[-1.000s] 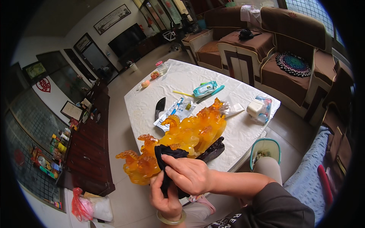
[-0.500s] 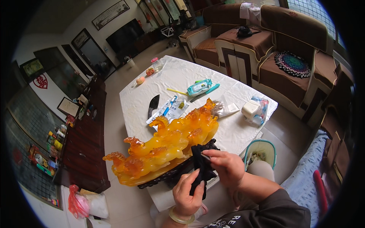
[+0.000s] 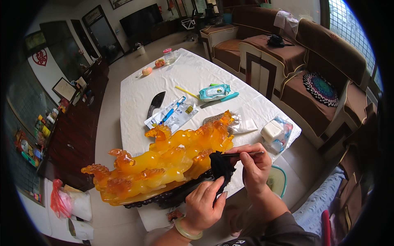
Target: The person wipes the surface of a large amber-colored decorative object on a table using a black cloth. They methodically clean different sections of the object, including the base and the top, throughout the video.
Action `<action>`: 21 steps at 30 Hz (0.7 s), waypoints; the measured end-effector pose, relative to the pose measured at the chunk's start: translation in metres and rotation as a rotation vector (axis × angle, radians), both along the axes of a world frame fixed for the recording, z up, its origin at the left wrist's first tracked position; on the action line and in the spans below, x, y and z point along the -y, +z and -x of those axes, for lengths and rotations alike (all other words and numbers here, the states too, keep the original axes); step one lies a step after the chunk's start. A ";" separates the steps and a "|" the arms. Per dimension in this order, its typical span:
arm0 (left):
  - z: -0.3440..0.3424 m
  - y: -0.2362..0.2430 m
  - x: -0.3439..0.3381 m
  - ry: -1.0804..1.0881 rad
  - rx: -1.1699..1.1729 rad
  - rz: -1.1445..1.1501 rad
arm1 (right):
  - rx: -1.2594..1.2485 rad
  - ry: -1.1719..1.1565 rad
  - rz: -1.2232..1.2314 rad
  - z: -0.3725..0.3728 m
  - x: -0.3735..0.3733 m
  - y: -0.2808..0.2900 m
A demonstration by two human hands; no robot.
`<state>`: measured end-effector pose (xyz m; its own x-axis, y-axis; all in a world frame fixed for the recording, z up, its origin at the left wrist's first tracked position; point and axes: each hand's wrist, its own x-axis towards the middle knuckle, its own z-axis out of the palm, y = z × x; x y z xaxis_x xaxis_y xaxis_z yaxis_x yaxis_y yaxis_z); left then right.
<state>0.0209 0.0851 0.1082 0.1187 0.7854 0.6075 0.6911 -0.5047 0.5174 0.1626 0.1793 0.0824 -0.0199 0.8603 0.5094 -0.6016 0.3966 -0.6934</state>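
Note:
A glossy amber-yellow sculpture of several horses (image 3: 164, 162) stands on a dark carved base (image 3: 168, 197) at the near side of the table. At its right end, a black cloth (image 3: 221, 167) hangs bunched between my hands. My left hand (image 3: 204, 201), with a pale bangle on its wrist, pinches the cloth's lower part. My right hand (image 3: 256, 166) grips a thin, dark, metallic stick-like tool (image 3: 235, 154) between thumb and fingers. The tool's far end meets the top of the cloth, which hides its tip. Its exact kind I cannot tell.
On the white-covered table (image 3: 137, 92) lie a black-bladed knife (image 3: 156, 101), a blue-handled tool (image 3: 172, 110) on a plastic packet, a wet-wipes pack (image 3: 214, 92), a teal-handled knife (image 3: 221, 100) and a tissue pack (image 3: 277, 133). A greenish bin (image 3: 278, 180) stands by the right edge.
My right hand has shifted slightly right and up, and the thin tool now shows lengthwise. The cloth is bunched up more. My view has shifted, with the sculpture lower and farther left.

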 end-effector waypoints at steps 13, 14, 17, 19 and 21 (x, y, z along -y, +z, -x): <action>0.009 -0.012 -0.008 0.042 -0.060 -0.004 | 0.011 0.042 -0.047 0.011 -0.016 -0.015; 0.009 -0.012 -0.008 0.041 -0.057 -0.007 | 0.031 0.027 -0.066 0.011 -0.016 -0.015; 0.009 -0.013 -0.008 0.046 -0.055 -0.005 | 0.148 -0.086 -0.184 0.013 -0.009 -0.013; 0.008 -0.015 -0.008 0.049 -0.054 0.005 | 0.281 -0.214 -0.349 0.013 -0.009 -0.012; 0.008 -0.016 -0.008 0.047 -0.044 0.005 | 0.326 -0.270 -0.395 0.014 -0.008 -0.010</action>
<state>0.0132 0.0934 0.0927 0.1079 0.7940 0.5983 0.7363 -0.4682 0.4886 0.1489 0.1877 0.0726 -0.0364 0.6028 0.7971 -0.2233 0.7726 -0.5944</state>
